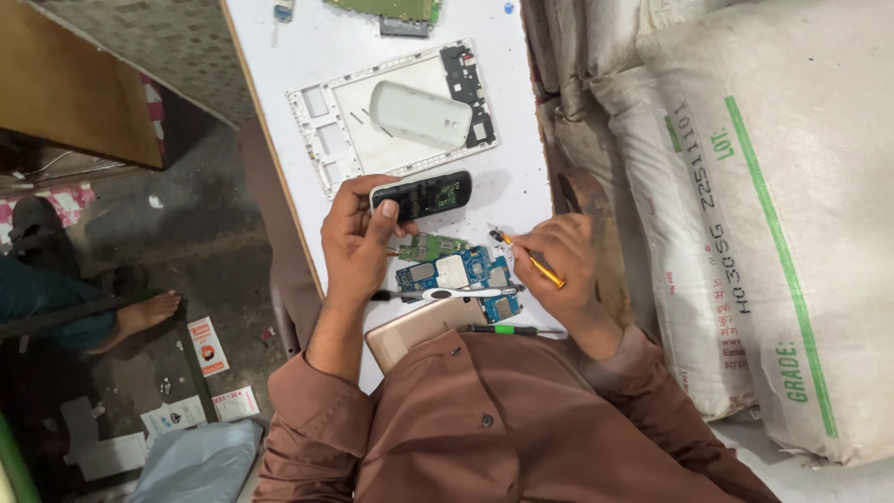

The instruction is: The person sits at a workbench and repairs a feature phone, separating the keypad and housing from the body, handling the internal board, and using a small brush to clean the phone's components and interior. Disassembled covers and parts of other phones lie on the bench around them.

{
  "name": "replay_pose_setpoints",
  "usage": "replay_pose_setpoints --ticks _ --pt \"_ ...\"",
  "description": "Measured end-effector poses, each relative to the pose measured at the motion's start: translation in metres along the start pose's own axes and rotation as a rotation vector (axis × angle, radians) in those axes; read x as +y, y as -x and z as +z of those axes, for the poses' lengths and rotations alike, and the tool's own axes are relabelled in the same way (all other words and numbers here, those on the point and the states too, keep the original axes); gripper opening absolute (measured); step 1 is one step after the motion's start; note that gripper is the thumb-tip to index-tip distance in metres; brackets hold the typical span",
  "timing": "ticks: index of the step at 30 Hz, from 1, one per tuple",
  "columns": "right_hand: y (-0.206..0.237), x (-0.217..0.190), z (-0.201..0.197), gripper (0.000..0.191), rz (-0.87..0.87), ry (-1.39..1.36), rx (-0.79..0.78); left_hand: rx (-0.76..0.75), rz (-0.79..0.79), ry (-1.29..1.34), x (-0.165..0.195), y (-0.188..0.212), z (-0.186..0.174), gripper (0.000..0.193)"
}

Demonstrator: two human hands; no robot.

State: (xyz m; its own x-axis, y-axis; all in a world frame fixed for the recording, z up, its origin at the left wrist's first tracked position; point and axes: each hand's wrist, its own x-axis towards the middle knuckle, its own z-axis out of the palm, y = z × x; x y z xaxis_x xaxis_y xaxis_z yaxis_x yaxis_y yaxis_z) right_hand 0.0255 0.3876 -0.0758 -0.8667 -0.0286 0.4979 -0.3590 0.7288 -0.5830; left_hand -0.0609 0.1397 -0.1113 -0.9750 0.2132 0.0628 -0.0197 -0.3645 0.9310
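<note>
Left hand [357, 237]: closed around the near end of a small black phone body [424, 196], thumb pressed on its upper face, fingers wrapped beneath. The phone body is held just above the white table [507, 177], near the table's left edge and about midway along it. Back cover off; a green board shows inside.

Right hand [563, 265]: fingers pinched together on a slim yellow-handled screwdriver [531, 261], tip aimed up and left toward the phone body, not touching it as far as can be seen.

Phone body, handling (judged): light, stiff plastic shell, smooth and likely a little slippery; the exposed board is fragile. Best gripped by the long side edges, away from the open interior.

Phone body, orientation: long axis roughly parallel to the table's near edge, tilted slightly; free end points toward the right edge, open side facing up.

Just below the hands: loose circuit boards [456, 270], blue and green; white-handled tweezers [447, 293] across them; a gold phone back [419, 326] at the near edge; a green-banded screwdriver [512, 329] beside it.

Farther along the table: a white tablet frame [321, 140] with a white rounded cover [419, 114] lying in it.

Off the right edge: stacked white woven sacks [773, 205].
</note>
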Motion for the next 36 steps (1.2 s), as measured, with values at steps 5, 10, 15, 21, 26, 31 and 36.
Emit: replay_pose_setpoints --ticks 5,10,15,21,26,31,36 --pt "-0.003 -0.007 -0.003 0.012 0.073 -0.008 -0.005 -0.011 -0.015 0.008 -0.001 0.000 0.000 0.023" --pt "-0.004 -0.013 -0.010 0.012 0.130 0.004 -0.076 -0.023 -0.011 -0.017 -0.003 0.001 -0.001 0.024" --pt "-0.004 -0.015 -0.004 0.011 0.062 0.018 -0.041 -0.031 0.005 -0.060 -0.004 0.001 -0.002 0.023" --pt "-0.005 -0.017 -0.006 0.012 0.029 0.053 -0.041 -0.045 -0.006 -0.066 -0.002 0.001 -0.002 0.024" --pt "-0.003 -0.012 -0.005 0.014 -0.077 0.034 -0.063 -0.057 0.018 -0.080 -0.002 0.001 -0.001 0.024" --pt "0.000 -0.006 0.000 0.012 0.012 0.044 0.010 -0.059 -0.001 -0.068 -0.003 0.000 -0.001 0.024" --pt "0.001 -0.007 -0.003 0.015 0.018 -0.016 -0.046 -0.063 -0.016 -0.092 -0.002 0.001 -0.001 0.024"
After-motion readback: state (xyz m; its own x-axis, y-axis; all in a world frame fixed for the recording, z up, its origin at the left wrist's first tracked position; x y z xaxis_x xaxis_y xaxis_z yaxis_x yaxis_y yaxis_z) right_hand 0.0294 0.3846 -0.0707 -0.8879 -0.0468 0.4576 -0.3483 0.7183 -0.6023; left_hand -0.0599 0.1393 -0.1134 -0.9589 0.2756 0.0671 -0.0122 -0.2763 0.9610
